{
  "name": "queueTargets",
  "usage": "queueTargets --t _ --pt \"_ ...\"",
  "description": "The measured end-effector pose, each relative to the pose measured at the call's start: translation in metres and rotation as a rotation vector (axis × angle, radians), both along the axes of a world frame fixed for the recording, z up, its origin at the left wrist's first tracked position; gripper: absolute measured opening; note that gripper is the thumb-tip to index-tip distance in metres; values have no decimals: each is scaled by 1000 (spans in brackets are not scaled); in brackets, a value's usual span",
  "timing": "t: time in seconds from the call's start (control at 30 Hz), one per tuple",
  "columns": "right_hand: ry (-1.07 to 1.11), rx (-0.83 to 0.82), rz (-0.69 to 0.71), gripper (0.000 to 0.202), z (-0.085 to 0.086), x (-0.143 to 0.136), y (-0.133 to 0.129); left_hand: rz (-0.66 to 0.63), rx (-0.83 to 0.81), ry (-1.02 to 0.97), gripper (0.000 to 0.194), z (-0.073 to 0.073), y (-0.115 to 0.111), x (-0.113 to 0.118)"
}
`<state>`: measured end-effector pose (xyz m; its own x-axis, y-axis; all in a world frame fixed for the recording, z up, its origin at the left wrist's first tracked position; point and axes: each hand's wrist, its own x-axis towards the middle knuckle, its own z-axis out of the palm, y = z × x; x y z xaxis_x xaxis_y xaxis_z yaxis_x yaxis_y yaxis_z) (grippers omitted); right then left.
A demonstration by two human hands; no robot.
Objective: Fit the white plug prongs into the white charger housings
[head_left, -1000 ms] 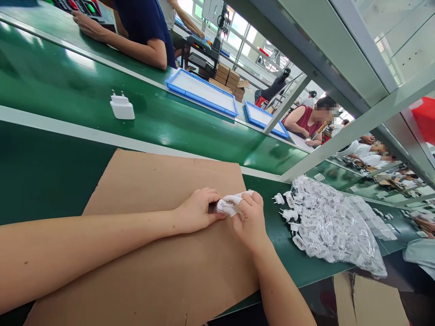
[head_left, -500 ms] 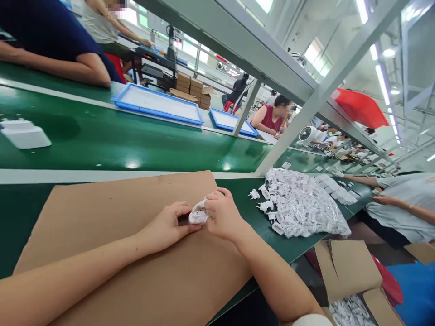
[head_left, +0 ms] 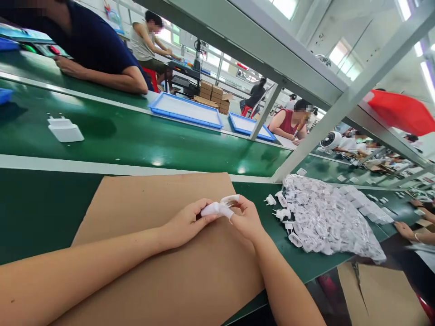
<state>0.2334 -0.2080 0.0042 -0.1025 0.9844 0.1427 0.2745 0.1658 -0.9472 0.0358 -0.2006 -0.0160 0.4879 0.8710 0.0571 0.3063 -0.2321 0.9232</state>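
Note:
Over a brown cardboard sheet, my left hand is closed around one end of a white plug charger, thumb above and fingers below. My right hand has white covers on its thumb and forefinger, which close about the charger's other end, where the pins seem to be. The exact contact there is small and partly hidden. To the right of my right hand lie several loose white plug chargers, beside a clear plastic bag full of similar white pieces.
One white charger stands on the green conveyor belt behind the cardboard. Blue-rimmed trays sit beyond it. A slanted metal post rises at the bench edge. Co-workers sit across the line, and another person's hand is at far right.
My view has swung left, so the scene sits further right. My hands have turned the charger so more of its white body shows, and the right fingers have shifted to its right end.

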Motion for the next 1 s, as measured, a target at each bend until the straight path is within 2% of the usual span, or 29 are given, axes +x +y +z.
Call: queueTargets --t 0.1,0.2,0.3,0.57,0.73,0.83,0.9,1.0 --pt "38 -84 36 28 9 3 -2 -42 74 -67 38 1 -2 -2" --pt "-4 27 62 20 14 3 -8 -97 213 -42 33 0 -2 -5" --pt "-52 150 59 11 14 0 -12 -127 283 4 28 1 -4 -8" --pt "77 221 36 19 5 -8 -13 -85 390 12 22 13 -10 -8" --pt "126 128 8 18 8 -11 -16 -88 336 17 23 17 -12 -8" --pt "158 30 -27 17 6 -14 -13 -57 277 -20 38 12 -8 -7" --pt "204 -17 -74 23 4 -16 -10 -47 263 -64 46 9 -5 -4" --pt "280 -41 -156 41 -1 -17 -9 -61 245 -140 42 4 -3 0"
